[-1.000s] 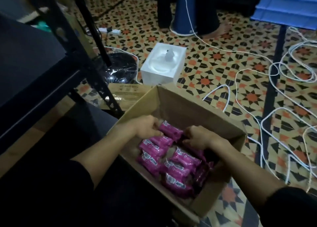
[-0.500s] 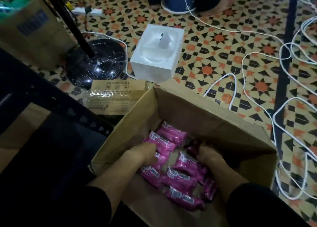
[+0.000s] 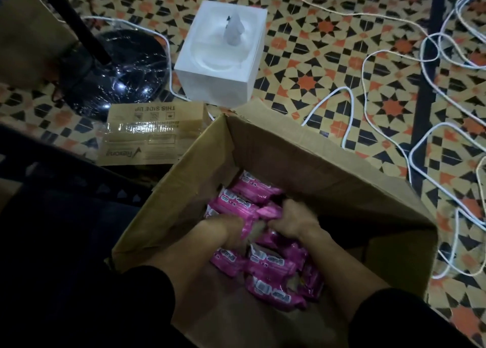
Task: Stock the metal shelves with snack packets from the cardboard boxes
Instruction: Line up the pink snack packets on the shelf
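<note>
An open cardboard box [image 3: 315, 158] stands on the floor below me, holding several pink snack packets [image 3: 271, 271]. Both my hands are down inside it, close together. My left hand [image 3: 228, 232] has its fingers curled round a pink packet at the pile's middle. My right hand [image 3: 292, 220] grips another pink packet [image 3: 268, 212] just beside it. More packets lie beyond the hands [image 3: 252, 190] and nearer to me. A dark perforated bar of the metal shelf [image 3: 86, 184] crosses the lower left.
A white tissue box [image 3: 221, 56] sits just beyond the cardboard box. A flattened carton flap [image 3: 152, 134] lies to its left, next to a black fan base [image 3: 115, 69] and its pole. White cables [image 3: 389, 111] snake over the patterned floor on the right.
The view has tilted further down and closer to the box. Both hands have drawn together at the middle of the pile and closed on packets.
</note>
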A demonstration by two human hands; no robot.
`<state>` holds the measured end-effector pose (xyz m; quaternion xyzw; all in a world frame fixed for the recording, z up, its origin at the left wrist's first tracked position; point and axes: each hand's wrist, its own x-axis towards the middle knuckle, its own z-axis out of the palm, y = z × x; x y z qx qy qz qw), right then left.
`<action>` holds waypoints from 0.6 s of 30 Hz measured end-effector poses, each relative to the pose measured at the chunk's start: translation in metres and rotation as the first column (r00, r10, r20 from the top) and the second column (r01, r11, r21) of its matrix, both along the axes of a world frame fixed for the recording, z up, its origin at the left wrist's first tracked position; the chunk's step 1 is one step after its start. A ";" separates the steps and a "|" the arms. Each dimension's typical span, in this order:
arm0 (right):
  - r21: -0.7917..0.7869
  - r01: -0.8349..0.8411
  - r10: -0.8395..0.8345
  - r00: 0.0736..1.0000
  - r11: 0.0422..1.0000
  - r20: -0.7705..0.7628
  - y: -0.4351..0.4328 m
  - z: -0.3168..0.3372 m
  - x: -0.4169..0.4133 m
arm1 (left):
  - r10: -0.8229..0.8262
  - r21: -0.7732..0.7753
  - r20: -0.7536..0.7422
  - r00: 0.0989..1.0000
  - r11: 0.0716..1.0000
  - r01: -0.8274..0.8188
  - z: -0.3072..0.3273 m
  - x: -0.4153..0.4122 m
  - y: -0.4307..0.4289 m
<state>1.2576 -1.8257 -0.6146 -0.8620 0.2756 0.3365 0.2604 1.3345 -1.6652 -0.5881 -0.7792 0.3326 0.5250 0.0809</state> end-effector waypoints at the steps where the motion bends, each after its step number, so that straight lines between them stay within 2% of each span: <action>1: 0.067 -0.011 0.014 0.999 0.998 -0.042 0.004 -0.001 -0.001 | -0.006 0.000 0.002 1.000 1.000 0.006 -0.002 0.000 0.000; 6: 0.228 -0.106 0.163 0.954 0.968 -0.250 0.018 -0.009 -0.013 | -0.008 -0.062 0.059 0.998 0.998 0.011 -0.016 -0.007 0.007; 11: 0.195 -0.280 0.323 0.914 0.940 -0.244 0.024 -0.008 -0.008 | -0.066 -0.085 0.055 0.996 0.994 0.071 -0.029 -0.020 0.016; 15: 0.191 -0.212 0.252 0.943 0.958 -0.218 0.011 -0.006 -0.002 | -0.154 -0.115 0.014 0.988 0.981 0.154 -0.030 -0.029 0.021; 18: 0.187 -0.139 0.177 0.964 0.972 -0.200 -0.001 -0.007 -0.003 | -0.254 -0.057 0.009 0.967 0.965 0.254 -0.032 -0.041 0.027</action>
